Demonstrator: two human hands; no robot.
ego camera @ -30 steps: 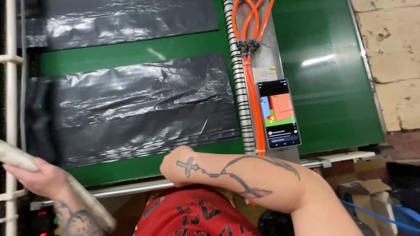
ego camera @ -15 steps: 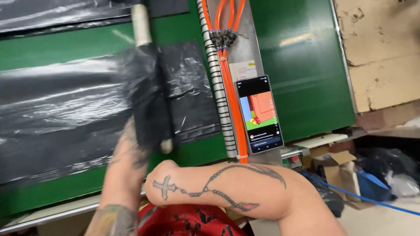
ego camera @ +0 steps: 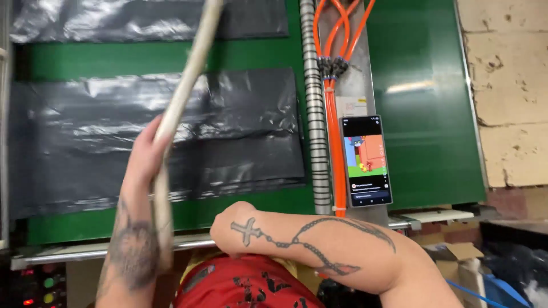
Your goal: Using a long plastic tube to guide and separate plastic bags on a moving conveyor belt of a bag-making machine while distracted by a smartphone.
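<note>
My left hand [ego camera: 145, 162] is shut on a long pale stick [ego camera: 185, 85] that slants up to the right, from my forearm to the top edge of the view. It hangs above a wide black plastic bag [ego camera: 240, 131] lying flat on the green belt [ego camera: 422, 85]. My right forearm [ego camera: 319, 245], tattooed with a cross and chain, lies bent across the bottom of the view. Its hand is tucked out of sight behind a red garment [ego camera: 245, 285].
A second black bag [ego camera: 142, 20] lies further up the belt. A grey ribbed hose [ego camera: 311, 114], orange cables [ego camera: 337, 114] and a lit phone [ego camera: 365, 159] run down a metal strip. Coloured buttons [ego camera: 40, 288] sit bottom left, a cardboard box [ego camera: 456, 256] bottom right.
My left hand rose from the lower left, passed over the black bag with the stick, and now holds it higher and tilted to the right. My right forearm stayed bent in place.
</note>
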